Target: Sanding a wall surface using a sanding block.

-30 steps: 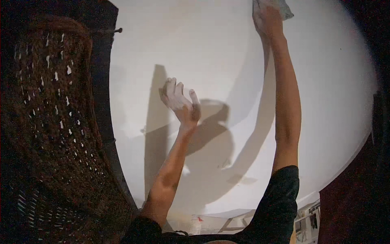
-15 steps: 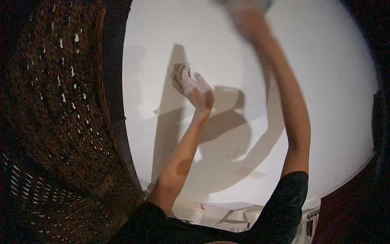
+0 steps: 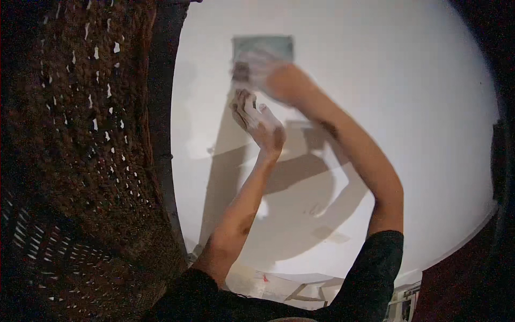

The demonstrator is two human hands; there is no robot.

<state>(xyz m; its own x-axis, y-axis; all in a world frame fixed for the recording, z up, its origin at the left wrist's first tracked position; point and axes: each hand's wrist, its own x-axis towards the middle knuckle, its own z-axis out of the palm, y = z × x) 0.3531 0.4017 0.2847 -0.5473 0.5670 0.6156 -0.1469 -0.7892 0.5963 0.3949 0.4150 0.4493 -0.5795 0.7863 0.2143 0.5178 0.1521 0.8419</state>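
A large white board-like surface (image 3: 429,123) fills the middle of the view. Against its upper part my right hand (image 3: 271,75) presses a grey-green rectangular sheet (image 3: 280,44) that looks like sandpaper. The hand is smeared by motion and covers the sheet's lower part. Just below it, my left hand (image 3: 258,119) leans on the white surface, fingers loosely bent and thumb apart, with nothing in it. Pale dust coats its fingers. Shadows of my arms and head fall on the surface.
Brown woven netting (image 3: 80,134) hangs along the left side, beside a dark upright edge (image 3: 161,107). A dark red area (image 3: 456,284) lies at the lower right. Pale items (image 3: 311,290) show below the white surface.
My right hand has swept left and down with the sheet, from the top edge to just above my left hand. The left hand stays nearly still against the surface.
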